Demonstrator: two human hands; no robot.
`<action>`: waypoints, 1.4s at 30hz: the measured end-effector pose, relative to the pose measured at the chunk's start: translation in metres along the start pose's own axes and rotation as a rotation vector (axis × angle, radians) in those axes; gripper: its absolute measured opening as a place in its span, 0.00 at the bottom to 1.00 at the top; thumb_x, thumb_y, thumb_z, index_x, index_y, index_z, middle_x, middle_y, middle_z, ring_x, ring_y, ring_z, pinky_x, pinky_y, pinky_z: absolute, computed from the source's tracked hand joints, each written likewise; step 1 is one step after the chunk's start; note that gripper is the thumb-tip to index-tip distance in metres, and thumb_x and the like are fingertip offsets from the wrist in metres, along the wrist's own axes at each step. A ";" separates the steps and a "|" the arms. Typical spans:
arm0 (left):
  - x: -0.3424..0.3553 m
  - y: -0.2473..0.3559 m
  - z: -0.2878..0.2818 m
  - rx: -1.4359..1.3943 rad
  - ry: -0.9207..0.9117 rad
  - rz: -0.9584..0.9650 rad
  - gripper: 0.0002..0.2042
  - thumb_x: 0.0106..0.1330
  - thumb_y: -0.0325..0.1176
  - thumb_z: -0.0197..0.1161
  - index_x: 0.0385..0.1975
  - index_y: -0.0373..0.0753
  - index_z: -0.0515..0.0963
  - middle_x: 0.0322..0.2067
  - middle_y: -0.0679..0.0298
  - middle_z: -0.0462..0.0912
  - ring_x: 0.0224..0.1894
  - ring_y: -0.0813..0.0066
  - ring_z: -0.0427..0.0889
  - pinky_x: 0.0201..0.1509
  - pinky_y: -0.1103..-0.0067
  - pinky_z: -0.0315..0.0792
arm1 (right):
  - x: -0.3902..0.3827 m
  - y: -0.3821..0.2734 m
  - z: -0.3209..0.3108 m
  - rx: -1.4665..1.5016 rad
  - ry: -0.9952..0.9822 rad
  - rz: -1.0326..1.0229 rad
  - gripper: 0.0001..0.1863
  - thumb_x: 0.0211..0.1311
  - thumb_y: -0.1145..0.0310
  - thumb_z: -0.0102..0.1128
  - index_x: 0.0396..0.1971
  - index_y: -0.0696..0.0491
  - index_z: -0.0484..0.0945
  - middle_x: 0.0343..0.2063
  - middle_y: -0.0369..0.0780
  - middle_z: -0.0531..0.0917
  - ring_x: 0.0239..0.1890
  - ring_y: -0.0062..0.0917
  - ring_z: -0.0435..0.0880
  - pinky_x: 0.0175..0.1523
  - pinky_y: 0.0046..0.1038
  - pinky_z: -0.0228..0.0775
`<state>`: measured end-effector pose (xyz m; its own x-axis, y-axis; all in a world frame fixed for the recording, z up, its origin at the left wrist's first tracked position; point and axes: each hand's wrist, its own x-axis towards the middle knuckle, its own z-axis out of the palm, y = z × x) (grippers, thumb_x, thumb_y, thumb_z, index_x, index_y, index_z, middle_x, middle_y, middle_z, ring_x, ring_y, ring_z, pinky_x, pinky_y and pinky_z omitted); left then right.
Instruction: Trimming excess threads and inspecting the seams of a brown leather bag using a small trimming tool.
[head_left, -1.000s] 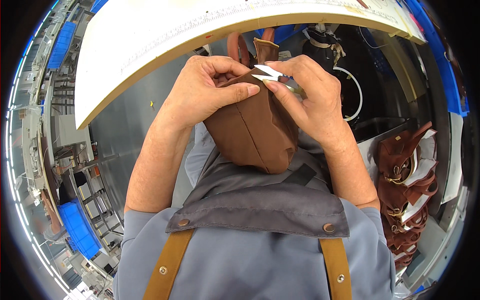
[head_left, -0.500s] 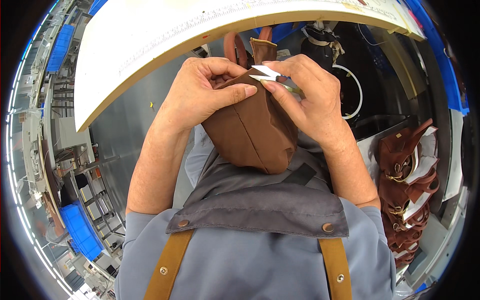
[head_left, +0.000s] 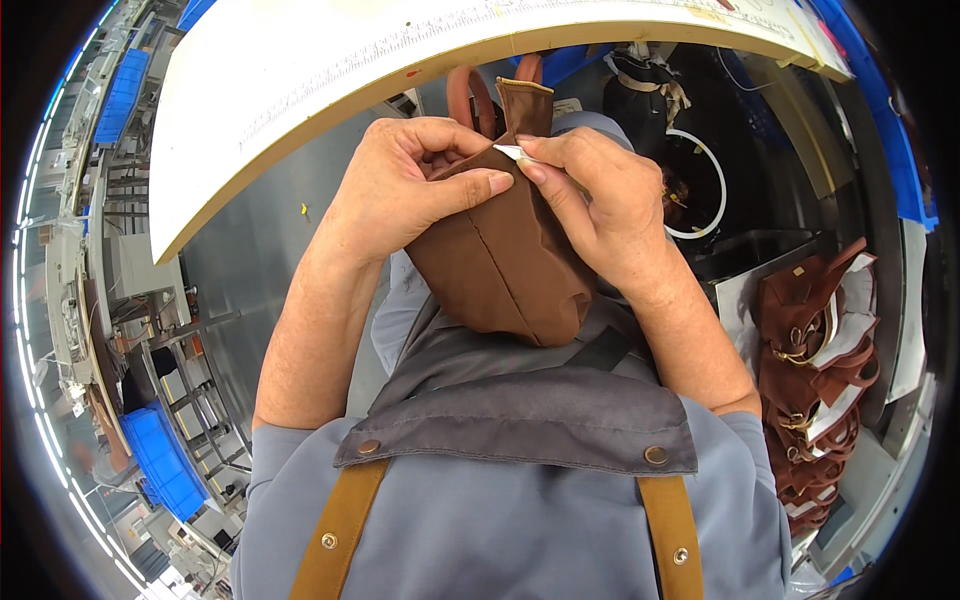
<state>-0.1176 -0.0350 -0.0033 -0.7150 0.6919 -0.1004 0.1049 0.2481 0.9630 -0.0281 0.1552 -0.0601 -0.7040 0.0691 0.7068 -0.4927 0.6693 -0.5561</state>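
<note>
A brown bag (head_left: 497, 260) with a stitched seam rests on my lap, its upper edge raised toward the table. My left hand (head_left: 425, 180) pinches that edge, thumb outside and fingers curled over the rim. In my right hand (head_left: 610, 195) is a pair of small thread snips (head_left: 509, 152). Their white blades are together, with the tips against the bag's edge beside my left thumb; the rest is hidden by my fingers. Beyond my hands, a reddish-brown handle loop (head_left: 470, 97) and a flap with a pale edge (head_left: 526, 100) stand up from the bag.
A white table (head_left: 330, 85) with ruler markings curves across the front. Several brown bags (head_left: 815, 350) with straps are stacked at the right. A white-rimmed bin (head_left: 722, 190) stands right of my hands. Blue crates (head_left: 160, 460) and shelving lie at the far left.
The snips' blades have gone from spread apart to together at the bag's edge. My right hand has shifted slightly left and down. The left hand keeps its hold.
</note>
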 end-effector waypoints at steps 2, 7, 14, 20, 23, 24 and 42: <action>-0.001 0.002 -0.001 0.020 0.014 -0.087 0.10 0.55 0.29 0.76 0.34 0.34 0.86 0.27 0.74 0.80 0.29 0.88 0.70 0.35 0.87 0.65 | 0.001 -0.001 -0.005 0.000 -0.051 0.043 0.08 0.58 0.69 0.70 0.36 0.52 0.83 0.28 0.37 0.84 0.26 0.30 0.84 0.29 0.28 0.74; -0.006 0.007 0.001 0.010 0.077 -0.129 0.14 0.55 0.28 0.76 0.41 0.31 0.85 0.28 0.72 0.83 0.30 0.88 0.75 0.37 0.88 0.70 | 0.007 0.005 -0.016 -0.028 -0.045 0.135 0.11 0.57 0.68 0.71 0.39 0.53 0.83 0.30 0.37 0.84 0.28 0.29 0.85 0.32 0.27 0.76; -0.004 0.001 0.002 -0.064 0.034 -0.088 0.15 0.55 0.28 0.76 0.42 0.32 0.86 0.34 0.68 0.86 0.34 0.85 0.77 0.41 0.86 0.71 | 0.008 0.002 -0.015 -0.019 -0.077 0.086 0.11 0.57 0.66 0.71 0.39 0.51 0.83 0.30 0.36 0.84 0.28 0.27 0.85 0.31 0.26 0.74; -0.003 0.003 0.003 -0.082 0.023 -0.094 0.14 0.54 0.27 0.76 0.41 0.32 0.87 0.36 0.67 0.86 0.35 0.84 0.77 0.42 0.84 0.71 | 0.009 0.004 -0.015 -0.084 -0.068 0.018 0.12 0.55 0.65 0.72 0.38 0.50 0.83 0.28 0.34 0.83 0.26 0.26 0.83 0.30 0.26 0.71; -0.003 0.003 0.002 -0.070 0.023 -0.108 0.14 0.54 0.28 0.76 0.41 0.33 0.87 0.36 0.67 0.86 0.36 0.83 0.77 0.44 0.83 0.71 | 0.008 0.003 -0.015 -0.124 -0.068 0.011 0.12 0.55 0.65 0.72 0.38 0.50 0.83 0.27 0.34 0.82 0.24 0.26 0.82 0.29 0.27 0.70; -0.003 0.003 0.002 -0.070 0.023 -0.108 0.14 0.54 0.28 0.76 0.41 0.33 0.87 0.36 0.67 0.86 0.36 0.83 0.77 0.44 0.83 0.71 | 0.008 0.004 -0.015 -0.124 -0.068 0.011 0.12 0.55 0.65 0.72 0.38 0.50 0.83 0.27 0.34 0.82 0.24 0.26 0.82 0.29 0.27 0.70; -0.001 -0.009 -0.001 -0.193 -0.008 -0.132 0.17 0.58 0.27 0.74 0.47 0.31 0.84 0.41 0.61 0.88 0.41 0.79 0.85 0.50 0.82 0.77 | 0.003 0.013 -0.009 0.036 0.020 0.160 0.10 0.58 0.69 0.71 0.39 0.54 0.83 0.31 0.39 0.85 0.29 0.30 0.86 0.33 0.29 0.76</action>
<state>-0.1187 -0.0388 -0.0114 -0.7084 0.6674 -0.2297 -0.1237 0.2030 0.9713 -0.0321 0.1712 -0.0615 -0.7648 0.1874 0.6164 -0.3934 0.6217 -0.6772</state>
